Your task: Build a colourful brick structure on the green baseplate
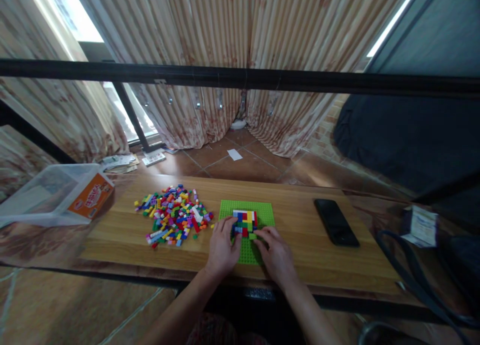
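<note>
A green baseplate (265, 209) lies on the wooden table, carrying a small block build (244, 219) of white, blue, red, yellow and green toy bricks. My left hand (222, 247) rests over the plate's left side, its fingertips at the build's left edge and the thumb apart from them. My right hand (276, 252) pinches a small light-green brick (252, 236) between thumb and forefinger, right at the build's near edge. Whether that brick touches the build I cannot tell. Left of the plate spreads a pile of loose multicoloured bricks (176, 215).
A black phone (336, 222) lies on the right of the wooden table (296, 205). At the left end stands a clear plastic box (48, 192) with an orange label. A dark metal bar (225, 77) crosses beyond the table, before the curtains (210, 30).
</note>
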Demonstrator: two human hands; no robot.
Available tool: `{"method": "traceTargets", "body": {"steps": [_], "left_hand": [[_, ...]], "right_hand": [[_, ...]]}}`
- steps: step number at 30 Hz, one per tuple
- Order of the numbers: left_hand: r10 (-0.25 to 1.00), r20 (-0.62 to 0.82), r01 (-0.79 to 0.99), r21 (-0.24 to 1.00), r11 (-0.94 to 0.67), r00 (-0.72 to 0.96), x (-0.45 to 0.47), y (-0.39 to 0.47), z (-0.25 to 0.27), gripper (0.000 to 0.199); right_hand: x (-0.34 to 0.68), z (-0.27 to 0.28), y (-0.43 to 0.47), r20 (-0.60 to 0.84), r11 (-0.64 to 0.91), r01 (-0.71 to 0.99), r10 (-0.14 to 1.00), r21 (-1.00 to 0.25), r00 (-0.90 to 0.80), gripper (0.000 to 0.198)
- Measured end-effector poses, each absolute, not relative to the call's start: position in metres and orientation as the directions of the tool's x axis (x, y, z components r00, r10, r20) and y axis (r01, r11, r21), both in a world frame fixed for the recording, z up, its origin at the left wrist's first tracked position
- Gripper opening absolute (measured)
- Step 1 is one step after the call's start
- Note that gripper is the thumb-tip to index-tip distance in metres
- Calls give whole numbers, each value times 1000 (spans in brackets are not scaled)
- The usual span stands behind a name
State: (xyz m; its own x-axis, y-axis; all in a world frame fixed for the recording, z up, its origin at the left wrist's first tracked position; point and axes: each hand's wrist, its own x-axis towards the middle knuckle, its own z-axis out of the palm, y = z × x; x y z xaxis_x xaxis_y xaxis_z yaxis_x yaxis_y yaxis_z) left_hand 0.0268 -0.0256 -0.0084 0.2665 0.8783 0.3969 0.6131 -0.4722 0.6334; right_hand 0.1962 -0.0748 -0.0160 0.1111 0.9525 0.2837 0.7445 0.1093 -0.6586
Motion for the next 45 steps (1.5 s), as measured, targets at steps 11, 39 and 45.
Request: {"method": "traceTargets", "body": {"steps": [11, 39, 45], "left_hand": [[904, 336, 600, 676, -428, 266, 37, -23, -11, 38], [913, 356, 630, 668, -396, 197, 43, -25, -17, 34], [928, 332, 627, 690, -361, 168, 44, -24, -17, 35]], "right_hand": [[190, -19, -71, 272, 89, 697, 950, -711, 156, 20], [194, -17, -71, 183, -17, 478, 912, -878, 368, 29], [189, -10, -65, 116, -104, 491, 910, -865, 397, 28]]}}
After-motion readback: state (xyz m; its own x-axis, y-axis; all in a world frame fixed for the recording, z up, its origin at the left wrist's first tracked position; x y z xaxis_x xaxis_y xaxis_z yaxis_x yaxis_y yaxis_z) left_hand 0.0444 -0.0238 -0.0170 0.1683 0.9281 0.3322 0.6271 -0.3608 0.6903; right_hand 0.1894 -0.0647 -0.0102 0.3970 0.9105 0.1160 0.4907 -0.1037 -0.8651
